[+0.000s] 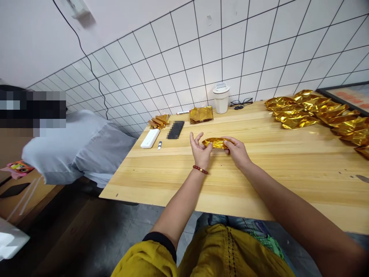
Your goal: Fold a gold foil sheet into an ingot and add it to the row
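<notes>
A folded piece of gold foil paper (pixel 217 143), long and crinkled, is held just above the wooden table by both hands. My left hand (pixel 201 150), with a red bead bracelet at the wrist, grips its left end with the thumb, while some of its fingers stick out. The right end is pinched between the thumb and fingers of my right hand (pixel 235 151). Beyond the hands lies a stack of flat gold foil sheets (pixel 201 115). Several folded gold foil pieces (pixel 300 111) of similar shape lie in rows at the right.
Along the back of the wooden table (pixel 173 173) are a white lidded cup (pixel 221 100), glasses (pixel 242 102) and a marker (pixel 183 112). At the left are brown-gold strips (pixel 159 121), a black phone (pixel 175 130), a white case (pixel 150 138) and a small tube (pixel 159 145). Another person (pixel 75 150) sits at left.
</notes>
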{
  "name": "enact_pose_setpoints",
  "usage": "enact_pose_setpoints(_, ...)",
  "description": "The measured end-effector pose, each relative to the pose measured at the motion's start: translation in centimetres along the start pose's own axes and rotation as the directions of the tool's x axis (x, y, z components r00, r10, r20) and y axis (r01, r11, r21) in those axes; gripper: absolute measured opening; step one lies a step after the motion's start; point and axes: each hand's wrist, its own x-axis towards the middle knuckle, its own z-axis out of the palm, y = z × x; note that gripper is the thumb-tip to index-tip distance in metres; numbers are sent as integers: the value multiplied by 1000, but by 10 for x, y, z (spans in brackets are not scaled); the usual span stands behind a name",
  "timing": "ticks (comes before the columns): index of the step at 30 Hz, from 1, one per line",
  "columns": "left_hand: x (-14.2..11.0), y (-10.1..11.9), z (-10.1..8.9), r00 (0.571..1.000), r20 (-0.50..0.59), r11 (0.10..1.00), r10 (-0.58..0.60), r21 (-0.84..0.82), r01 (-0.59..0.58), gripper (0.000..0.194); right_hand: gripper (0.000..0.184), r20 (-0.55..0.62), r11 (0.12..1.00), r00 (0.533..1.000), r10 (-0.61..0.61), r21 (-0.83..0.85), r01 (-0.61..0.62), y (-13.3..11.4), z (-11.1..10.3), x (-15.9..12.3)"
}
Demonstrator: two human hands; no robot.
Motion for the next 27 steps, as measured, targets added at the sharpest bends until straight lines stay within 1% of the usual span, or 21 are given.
enact_pose_setpoints(2, 0, -3, 0, 999, 18, 999, -37, -13, 37, 108, 36, 5, 1000, 1000, -21, -16, 21, 1, 0, 0)
enact_pose_setpoints(3, -1, -4, 0, 997, 40, 998, -67, -14, 68, 102, 37, 11, 999, 999, -34, -28, 34, 1, 0, -1)
enact_pose_setpoints(6, -3, -6, -1, 981, 115, 988, -155, 7, 155, 69, 38, 35, 994, 997, -74, -81, 76, -1, 1, -4)
enact_pose_setpoints(7, -4, -7, -1, 978, 122, 986, -168, 15, 167, 59, 39, 36, 992, 996, -80, -99, 83, -2, 2, -4)
enact_pose_setpoints(9, -2, -8, -2, 981, 104, 987, -163, 14, 162, 50, 43, 19, 990, 997, -74, -118, 76, -1, 2, -4)
enact_pose_setpoints(11, 0, -9, -3, 987, 70, 989, -144, -5, 145, 47, 45, -7, 993, 999, -50, -112, 49, 1, 1, -2)
enact_pose_setpoints(13, 3, -10, -4, 989, 49, 990, -137, -28, 138, 45, 43, -23, 995, 999, -38, -94, 36, 3, 1, -1)
enact_pose_setpoints(16, 5, -9, -4, 988, 35, 988, -149, -41, 151, 41, 37, -30, 996, 998, -56, -74, 53, 5, 0, 0)
enact_pose_setpoints(18, 4, -8, -4, 986, 47, 986, -158, -37, 160, 38, 37, -30, 995, 997, -74, -64, 72, 3, 0, 0)
enact_pose_setpoints(20, 1, -6, -3, 984, 90, 987, -155, -36, 159, 35, 41, -30, 994, 995, -93, -55, 91, 1, 1, -2)
enact_pose_setpoints(22, -2, -6, -2, 977, 162, 989, -142, -20, 147, 33, 48, -44, 993, 993, -109, -39, 107, -1, 3, -3)
enact_pose_setpoints(24, -6, -7, -2, 964, 238, 993, -114, 25, 111, 32, 55, -66, 995, 992, -103, 0, 104, -3, 4, -5)
enact_pose_setpoints(26, -8, -10, -2, 954, 285, 995, -89, 65, 74, 31, 56, -84, 995, 993, -84, 45, 88, -3, 4, -5)
enact_pose_setpoints(27, -8, -11, -2, 953, 292, 995, -84, 73, 65, 31, 53, -89, 995, 993, -80, 54, 85, -3, 3, -5)
